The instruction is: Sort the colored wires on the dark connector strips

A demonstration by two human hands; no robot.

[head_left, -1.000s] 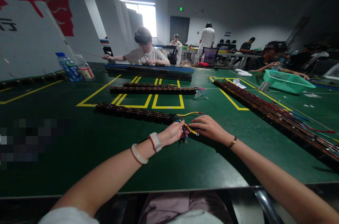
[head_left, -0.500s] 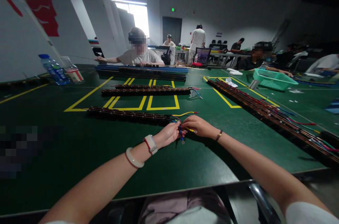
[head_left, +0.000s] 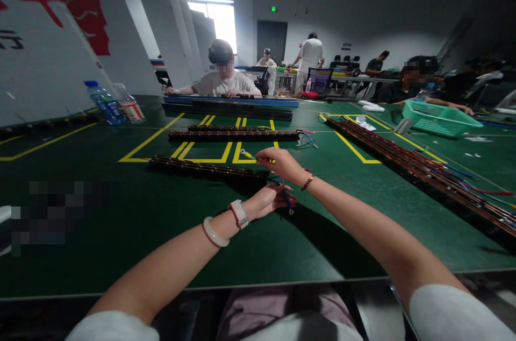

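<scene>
A long black strip (head_left: 209, 169) with coppery lines along it lies on the green table, and coloured wires come from its right end. Above that end my right hand (head_left: 282, 162) pinches a yellow wire (head_left: 249, 155), whose ring terminal points left. Just below, my left hand (head_left: 268, 200) is turned partly palm up, its fingers loosely curled about a blue wire (head_left: 287, 202). The blue wire's ring terminal hangs beyond the fingertips. A thin red wire also shows between the two hands. My left fingers partly hide where the wires leave the strip.
Two similar strips (head_left: 234, 135) lie farther back inside yellow tape lines. A long bundle of strips and wires (head_left: 403, 169) runs down the right side. Bottles (head_left: 105, 104) stand at the left, a green basket (head_left: 441, 118) at the right. A person (head_left: 226, 80) sits across the table.
My right hand has lifted up and left, swinging the yellow wire's ring terminal from the right side to the left. My left hand has loosened somewhat around the wires. The camera view has shifted.
</scene>
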